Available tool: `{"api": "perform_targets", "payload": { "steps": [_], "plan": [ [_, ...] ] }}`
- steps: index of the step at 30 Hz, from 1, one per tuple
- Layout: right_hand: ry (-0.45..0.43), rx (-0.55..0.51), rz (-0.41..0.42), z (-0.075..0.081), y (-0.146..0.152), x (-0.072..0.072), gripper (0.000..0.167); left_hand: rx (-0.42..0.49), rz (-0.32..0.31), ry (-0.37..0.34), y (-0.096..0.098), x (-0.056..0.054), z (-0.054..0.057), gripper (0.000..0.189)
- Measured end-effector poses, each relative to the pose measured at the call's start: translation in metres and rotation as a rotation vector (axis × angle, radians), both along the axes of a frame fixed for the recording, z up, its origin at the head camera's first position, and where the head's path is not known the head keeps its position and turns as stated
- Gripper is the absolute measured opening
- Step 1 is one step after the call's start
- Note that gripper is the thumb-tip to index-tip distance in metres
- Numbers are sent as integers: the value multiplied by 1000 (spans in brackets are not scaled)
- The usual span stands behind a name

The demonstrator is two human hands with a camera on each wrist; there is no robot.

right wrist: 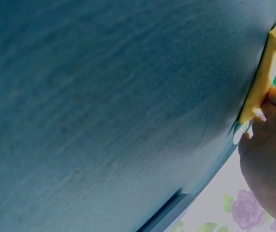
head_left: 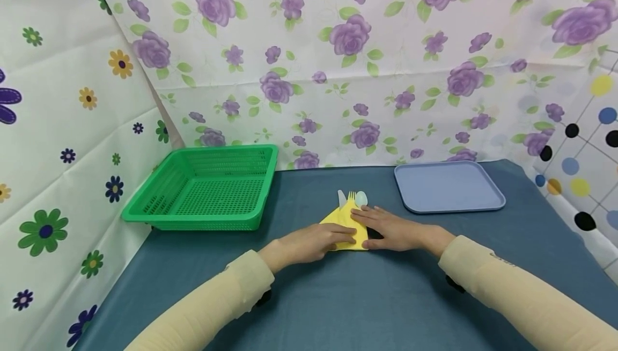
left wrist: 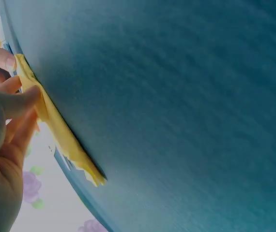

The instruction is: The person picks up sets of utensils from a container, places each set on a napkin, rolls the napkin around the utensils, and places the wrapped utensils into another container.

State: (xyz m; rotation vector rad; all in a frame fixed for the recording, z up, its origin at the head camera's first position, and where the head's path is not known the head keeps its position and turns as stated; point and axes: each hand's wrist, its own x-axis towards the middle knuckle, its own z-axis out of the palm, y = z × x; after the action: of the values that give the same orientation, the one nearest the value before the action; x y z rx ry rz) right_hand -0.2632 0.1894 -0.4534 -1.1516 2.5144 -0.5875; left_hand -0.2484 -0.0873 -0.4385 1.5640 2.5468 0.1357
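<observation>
A folded yellow napkin (head_left: 346,216) lies on the table, its layers wrapped over a pale plastic knife (head_left: 341,198), a fork (head_left: 351,196) and a spoon (head_left: 361,199), whose upper ends stick out at the far side. My left hand (head_left: 309,241) rests on the napkin's left and middle part, fingers reaching across it. From the other side, my right hand (head_left: 398,227) touches the right edge with spread, mostly straight fingers. In the left wrist view, the left thumb lies against the napkin (left wrist: 63,133). The cutlery's lower ends are hidden inside the cloth.
A green perforated basket (head_left: 203,217) stands at the back left of the blue-covered table (head_left: 309,308). At the back right lies a light blue-grey tray (head_left: 451,184). Flowered sheets (head_left: 309,61) hang behind and at the left side.
</observation>
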Motion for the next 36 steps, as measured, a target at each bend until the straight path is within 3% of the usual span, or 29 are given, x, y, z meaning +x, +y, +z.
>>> {"api": "perform_targets", "payload": {
  "steps": [6,19,36],
  "plan": [
    [-31,23,-24,2,-2,3,79,64,71,-82,3,0,-2,35],
    [-50,43,-20,-1,-2,4,81,108,51,-65,2,-2,-10,33],
    [-12,66,2,-3,-1,2,82,116,74,-158,-6,-1,-13,46]
  ]
}}
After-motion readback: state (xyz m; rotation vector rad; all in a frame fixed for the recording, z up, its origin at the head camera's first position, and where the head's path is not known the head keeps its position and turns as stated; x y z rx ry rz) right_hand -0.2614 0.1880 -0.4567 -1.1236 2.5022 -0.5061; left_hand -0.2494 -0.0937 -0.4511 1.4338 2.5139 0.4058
